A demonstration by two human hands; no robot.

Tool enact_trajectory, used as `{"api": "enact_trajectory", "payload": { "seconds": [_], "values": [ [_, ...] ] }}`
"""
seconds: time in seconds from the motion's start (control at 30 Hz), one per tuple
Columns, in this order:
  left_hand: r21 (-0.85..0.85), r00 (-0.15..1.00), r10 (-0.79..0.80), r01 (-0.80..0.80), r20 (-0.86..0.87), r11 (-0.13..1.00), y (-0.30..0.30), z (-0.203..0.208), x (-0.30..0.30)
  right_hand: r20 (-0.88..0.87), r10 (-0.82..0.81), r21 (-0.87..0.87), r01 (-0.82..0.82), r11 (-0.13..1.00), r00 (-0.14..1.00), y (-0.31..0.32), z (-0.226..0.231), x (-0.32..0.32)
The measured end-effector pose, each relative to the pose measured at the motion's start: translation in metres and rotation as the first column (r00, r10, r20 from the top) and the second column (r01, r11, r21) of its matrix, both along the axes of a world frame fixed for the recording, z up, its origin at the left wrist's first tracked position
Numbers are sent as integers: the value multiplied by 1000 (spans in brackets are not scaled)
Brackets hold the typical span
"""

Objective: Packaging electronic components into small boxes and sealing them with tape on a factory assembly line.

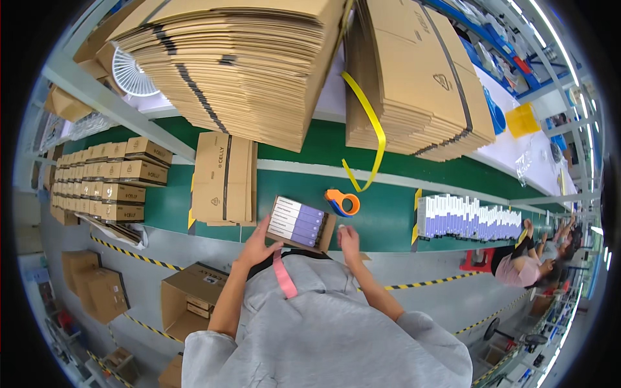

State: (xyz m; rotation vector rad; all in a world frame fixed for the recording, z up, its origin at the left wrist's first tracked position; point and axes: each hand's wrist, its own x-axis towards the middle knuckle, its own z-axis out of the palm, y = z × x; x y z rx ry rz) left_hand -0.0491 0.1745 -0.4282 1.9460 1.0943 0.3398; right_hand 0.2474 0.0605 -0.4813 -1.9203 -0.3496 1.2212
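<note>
At the table's (385, 216) near edge, one open carton (329, 233) holds about five white-purple boxes (296, 222). Your left hand (260, 243), fingers apart, touches it; whether your curled right hand (349, 240) grips anything, I can't tell.

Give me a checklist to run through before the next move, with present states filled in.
1. Carton closed on top: not ok; it is open, contents showing.
2. White-and-purple boxes stacked in line inside the carton: ok.
3. Left hand at the carton's left side: ok.
4. Right hand empty: cannot tell; its fingers are curled beside the carton's right side.
5. Orange-and-blue tape dispenser on the green bench, apart from both hands: ok.
</note>
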Motion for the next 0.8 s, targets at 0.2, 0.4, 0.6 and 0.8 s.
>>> {"api": "enact_trajectory", "payload": {
  "seconds": [0.2,0.4,0.6,0.8],
  "values": [
    [30,865,-365,399,-344,916,13,-14,36,398,382,-22,-407,913,834,-6,-82,7],
    [76,884,-375,410,-278,909,18,-18,19,465,553,-137,-561,817,691,43,-8,7],
    [105,890,-412,437,-195,893,19,-21,26,-47,659,76,-655,752,751,60,-38,-29],
    [71,867,487,-481,-110,874,10,-68,40,890,290,118,-793,598,351,85,60,-26]
  ]
}}
